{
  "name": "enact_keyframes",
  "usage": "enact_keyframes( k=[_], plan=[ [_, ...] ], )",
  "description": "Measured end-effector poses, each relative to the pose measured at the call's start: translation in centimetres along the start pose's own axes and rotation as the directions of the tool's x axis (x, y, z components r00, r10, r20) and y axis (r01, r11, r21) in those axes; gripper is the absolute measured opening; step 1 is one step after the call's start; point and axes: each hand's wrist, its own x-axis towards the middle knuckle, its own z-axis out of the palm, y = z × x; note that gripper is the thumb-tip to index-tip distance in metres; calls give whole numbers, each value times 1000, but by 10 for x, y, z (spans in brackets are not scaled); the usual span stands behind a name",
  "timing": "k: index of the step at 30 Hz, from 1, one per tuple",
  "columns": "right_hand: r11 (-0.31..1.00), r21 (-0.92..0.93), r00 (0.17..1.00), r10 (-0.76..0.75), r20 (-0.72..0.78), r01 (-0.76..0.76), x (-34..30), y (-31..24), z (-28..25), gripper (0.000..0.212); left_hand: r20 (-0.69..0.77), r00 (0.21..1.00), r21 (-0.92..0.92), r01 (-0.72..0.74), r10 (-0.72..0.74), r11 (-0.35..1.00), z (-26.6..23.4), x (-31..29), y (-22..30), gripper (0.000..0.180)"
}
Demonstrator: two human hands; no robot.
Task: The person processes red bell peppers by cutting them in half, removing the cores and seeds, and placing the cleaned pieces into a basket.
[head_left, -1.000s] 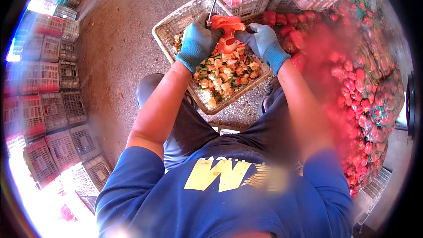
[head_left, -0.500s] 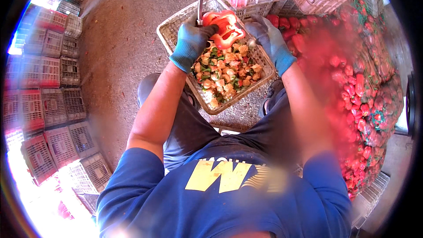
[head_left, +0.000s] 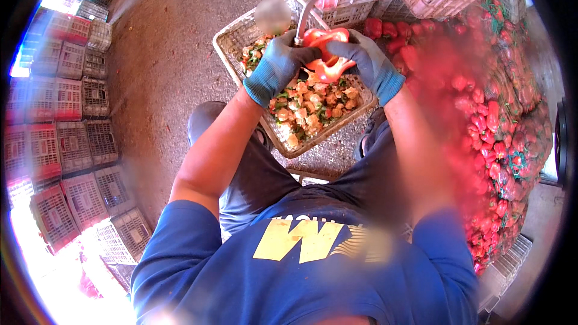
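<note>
I'm working an opened red pepper [head_left: 329,73] over a pale plastic basket [head_left: 235,37]: blue-gloved left hand [head_left: 279,62], fingers curled, holds a curved metal knife [head_left: 307,15] and one edge; blue-gloved right hand [head_left: 374,63] pinches the other. Next likely calls for blade clearance.

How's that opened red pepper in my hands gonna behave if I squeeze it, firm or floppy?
Likely light for its size, since the red pepper looks open and hollow. It may flex a little but mostly keep its shape, given its curved wall. Its glossy surface suggests it could slip from the right hand.
</note>
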Motion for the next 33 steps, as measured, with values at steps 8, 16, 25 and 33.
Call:
enact_keyframes(
  k=[8,16,25,33],
  plan=[
    [989,-142,998,26,-59,-35,0,26,2,43,94,945,294,-328,314,898,0,15,-22,40],
    [976,126,984,173,48,-178,-5,34,-12,31,-102,988,15,-117,118,993,-26,23,-13,45],
    [869,294,917,-374,-135,398,63,-195,-72,61,-98,984,27,-147,149,989,-29,29,-7,47],
    [921,391,888,187,-421,-8,-32,-27,-140,55,-44,991,65,-120,123,991,-40,18,1,46]
  ],
)
